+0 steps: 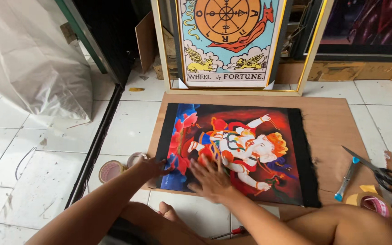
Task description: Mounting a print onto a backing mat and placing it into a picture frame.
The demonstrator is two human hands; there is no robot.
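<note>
Head view: our left hand (pixel 153 167) and right hand (pixel 212 180) lie open, palms flat on the print (pixel 237 149), at its lower left. The print rests on a board (pixel 332 122), centre frame. Scissors (pixel 377 170) lie right; tape rolls (pixel 112 170) lie left.

Bare arms, no sleeves; bare hands (pixel 212 181), no rings; bare legs.

bare board (pixel 332 122) right of canvas (pixel 237 149), scissors (pixel 377 170) beyond, tape rolls (pixel 112 170) left
</note>
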